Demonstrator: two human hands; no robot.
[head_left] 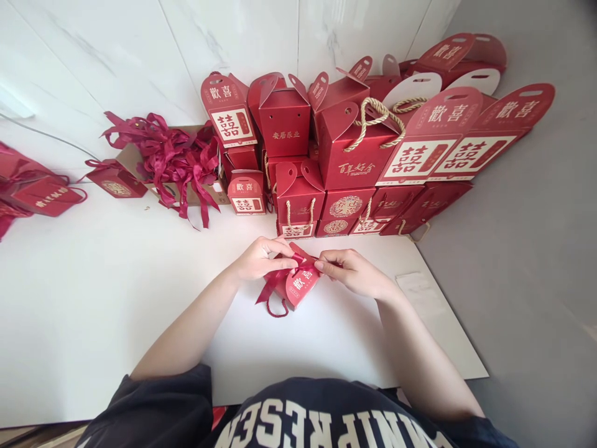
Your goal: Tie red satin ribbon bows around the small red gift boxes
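Note:
A small red gift box [295, 291] with white characters lies tilted on the white table [153, 323], in front of the stacked boxes. Across its top runs a dark red satin ribbon [267, 287], looped near the middle, one tail hanging to the left. My left hand [262, 258] pinches the ribbon at the loop between thumb and fingers. On the box's right side, my right hand [347, 269] grips the ribbon's other part with thumb and forefinger. A dark red cord handle [278, 311] sticks out below the box.
Stacked red boxes [345, 155], some with gold rope handles, stand along the back wall. Left of them a cardboard box [133, 163] overflows with ribbons [175, 155]. More red boxes [41, 190] sit far left. A white packet [420, 295] lies right, near the grey wall [522, 249].

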